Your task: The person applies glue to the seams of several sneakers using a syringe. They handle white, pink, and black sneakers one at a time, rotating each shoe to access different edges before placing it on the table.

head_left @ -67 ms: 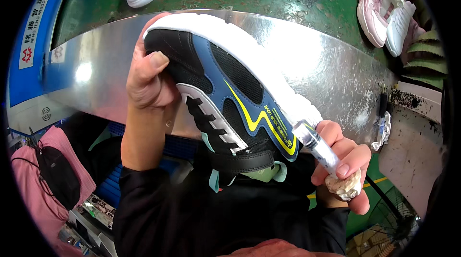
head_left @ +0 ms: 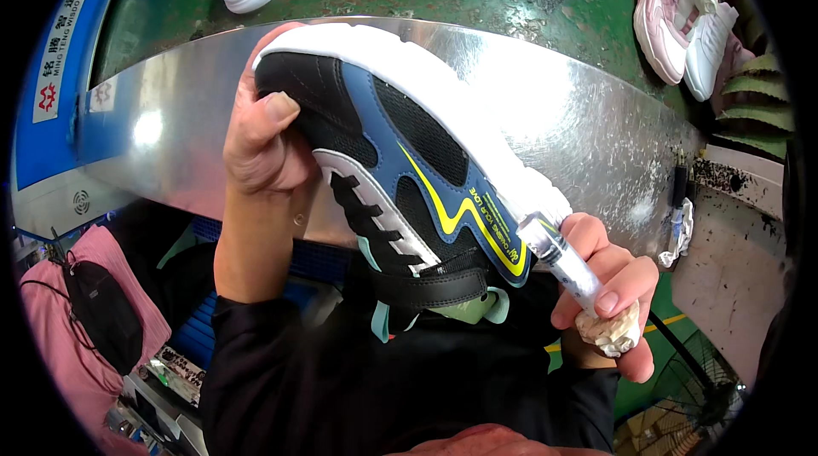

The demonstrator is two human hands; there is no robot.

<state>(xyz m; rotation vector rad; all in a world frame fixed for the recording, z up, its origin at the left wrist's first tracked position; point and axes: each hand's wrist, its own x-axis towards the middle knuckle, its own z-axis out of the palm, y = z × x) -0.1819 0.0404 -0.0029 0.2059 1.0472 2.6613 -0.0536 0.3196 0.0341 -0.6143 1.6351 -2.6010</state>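
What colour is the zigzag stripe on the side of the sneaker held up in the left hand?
Yellow, on the black-and-navy mesh sneaker with a white sole; the head view shows it clearly.

- Left hand (head_left: 264, 145) up high, fingers curled in a firm grip, thumb pressed flat, forearm rising straight.
- Right hand (head_left: 609, 285) lower right, fingers wrapped closed.
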